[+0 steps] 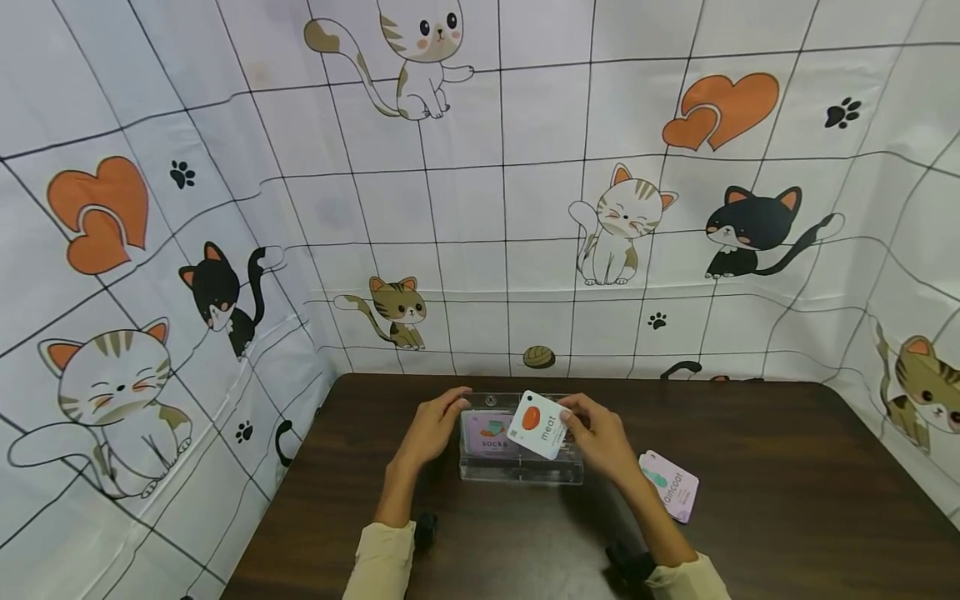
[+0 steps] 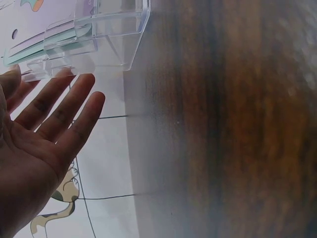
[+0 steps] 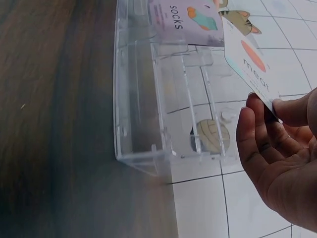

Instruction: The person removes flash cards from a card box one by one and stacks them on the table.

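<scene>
A clear plastic box (image 1: 521, 479) with compartments stands near the table's far edge. In its left compartment sits a lilac card (image 1: 487, 433) reading "socks", with more card edges beneath it in the left wrist view. My left hand (image 1: 431, 429) touches the box's left end, its fingers (image 2: 74, 124) extended and fairly straight. Between thumb and fingers, my right hand (image 1: 603, 437) pinches a white card (image 1: 537, 425) reading "meat" with a red-orange picture. That card is tilted above the box, over its middle and right side.
Right of the box, by the right forearm, a small pile of cards lies on the dark wooden table (image 1: 787, 483); its top lilac card (image 1: 678, 487) reads "aincoat", partly covered by the arm. A white cat-print sheet (image 1: 540, 200) hangs behind the table and along both sides.
</scene>
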Action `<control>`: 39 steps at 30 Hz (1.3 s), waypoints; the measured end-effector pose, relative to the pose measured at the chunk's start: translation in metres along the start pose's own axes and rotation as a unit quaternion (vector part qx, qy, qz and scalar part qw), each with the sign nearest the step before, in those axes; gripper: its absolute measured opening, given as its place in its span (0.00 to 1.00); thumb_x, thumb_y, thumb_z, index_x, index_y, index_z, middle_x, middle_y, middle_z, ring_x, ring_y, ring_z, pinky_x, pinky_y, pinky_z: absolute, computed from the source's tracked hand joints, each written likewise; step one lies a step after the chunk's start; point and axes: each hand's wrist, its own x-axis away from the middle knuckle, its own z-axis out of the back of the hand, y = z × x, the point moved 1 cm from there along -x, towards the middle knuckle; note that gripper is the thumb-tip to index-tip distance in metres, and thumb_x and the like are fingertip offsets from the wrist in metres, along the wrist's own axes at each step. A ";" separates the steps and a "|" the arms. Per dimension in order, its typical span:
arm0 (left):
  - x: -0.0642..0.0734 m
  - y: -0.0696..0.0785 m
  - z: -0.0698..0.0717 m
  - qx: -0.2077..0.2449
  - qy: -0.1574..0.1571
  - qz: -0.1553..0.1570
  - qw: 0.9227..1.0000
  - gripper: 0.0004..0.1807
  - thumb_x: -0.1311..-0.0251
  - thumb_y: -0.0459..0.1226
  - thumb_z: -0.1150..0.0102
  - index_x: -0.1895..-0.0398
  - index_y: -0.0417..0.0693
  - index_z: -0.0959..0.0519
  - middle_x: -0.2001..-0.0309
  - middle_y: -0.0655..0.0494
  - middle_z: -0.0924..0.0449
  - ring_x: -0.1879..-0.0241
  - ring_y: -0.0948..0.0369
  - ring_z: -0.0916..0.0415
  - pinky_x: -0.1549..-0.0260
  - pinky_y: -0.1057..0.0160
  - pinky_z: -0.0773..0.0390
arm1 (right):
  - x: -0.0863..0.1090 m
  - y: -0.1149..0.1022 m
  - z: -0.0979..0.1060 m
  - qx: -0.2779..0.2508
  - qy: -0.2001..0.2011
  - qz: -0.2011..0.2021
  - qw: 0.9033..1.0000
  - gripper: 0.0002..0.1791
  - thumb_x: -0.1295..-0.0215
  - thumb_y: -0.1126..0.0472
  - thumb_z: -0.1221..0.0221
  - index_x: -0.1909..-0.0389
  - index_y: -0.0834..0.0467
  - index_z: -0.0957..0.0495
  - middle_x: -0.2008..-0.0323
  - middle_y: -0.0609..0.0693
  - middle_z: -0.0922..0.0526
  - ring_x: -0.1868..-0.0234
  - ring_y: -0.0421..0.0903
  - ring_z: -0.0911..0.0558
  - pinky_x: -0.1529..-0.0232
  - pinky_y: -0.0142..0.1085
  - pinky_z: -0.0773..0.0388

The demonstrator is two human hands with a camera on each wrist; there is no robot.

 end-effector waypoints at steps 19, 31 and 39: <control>0.003 0.004 0.001 0.009 -0.003 0.012 1.000 0.20 0.15 0.41 0.50 0.28 0.51 0.21 0.41 0.44 0.12 0.42 0.47 0.15 0.39 0.39 0.20 | 0.010 0.014 0.024 0.031 0.027 -0.012 0.999 0.10 0.22 0.68 0.40 0.45 0.64 0.16 0.61 0.60 0.10 0.66 0.52 0.13 0.66 0.28 0.20; 0.002 0.004 0.002 0.008 -0.008 0.006 1.000 0.20 0.15 0.42 0.52 0.28 0.49 0.21 0.41 0.45 0.11 0.39 0.45 0.15 0.37 0.38 0.20 | 0.016 0.018 0.037 0.044 0.029 -0.018 0.998 0.10 0.20 0.66 0.40 0.45 0.62 0.16 0.61 0.58 0.10 0.67 0.50 0.14 0.66 0.29 0.21; 0.000 0.001 0.001 -0.001 -0.007 -0.001 1.000 0.20 0.15 0.43 0.52 0.28 0.50 0.21 0.42 0.45 0.11 0.39 0.44 0.15 0.37 0.38 0.20 | 0.020 0.024 0.047 0.050 0.034 -0.020 0.998 0.10 0.21 0.66 0.40 0.44 0.62 0.16 0.62 0.58 0.11 0.67 0.49 0.14 0.66 0.29 0.20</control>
